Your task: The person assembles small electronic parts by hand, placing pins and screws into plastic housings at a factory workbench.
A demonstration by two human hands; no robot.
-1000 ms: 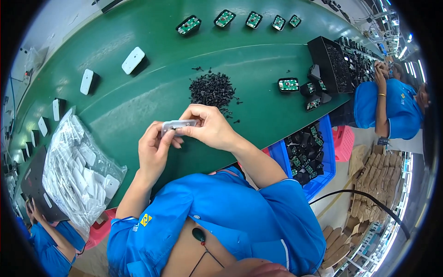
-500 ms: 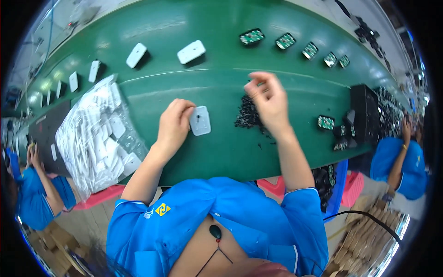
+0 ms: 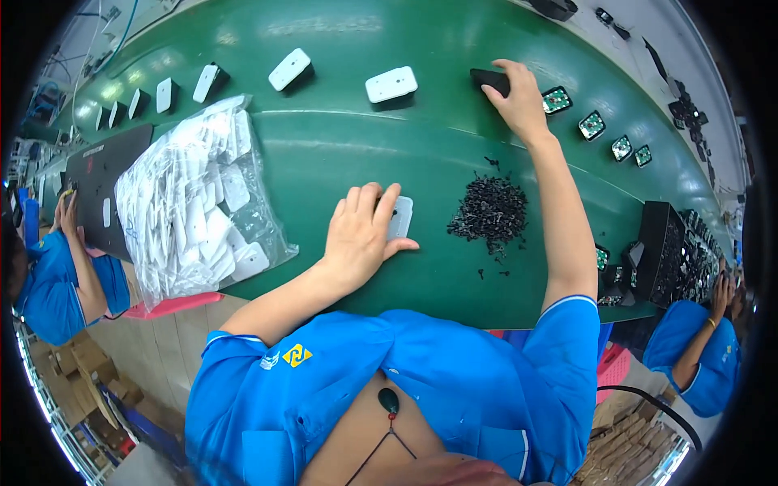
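Observation:
A white plastic cover (image 3: 400, 220) lies on the green table. My left hand (image 3: 361, 231) is over its left side, with thumb and index finger spread around it and part of it hidden. Farther off to the right, my right hand (image 3: 520, 101) grips a black plastic housing (image 3: 489, 81) between thumb and fingers. The housing is tilted, its black outside showing. A pile of small black screws (image 3: 489, 208) lies between my two hands, with a few strays around it. Right of my right hand, a row of black housings with green circuit boards (image 3: 557, 100) begins.
White-topped cases (image 3: 391, 85) stand in a row along the far left. A clear bag of white covers (image 3: 203, 211) fills the left side. At the right stands a black box (image 3: 655, 251), with more circuit boards nearby. Co-workers (image 3: 61, 283) sit at both sides.
My right hand has moved from above the screws to the far row and taken hold of the nearest black housing, tilting it. My left hand has spread over the white cover. The view has shifted.

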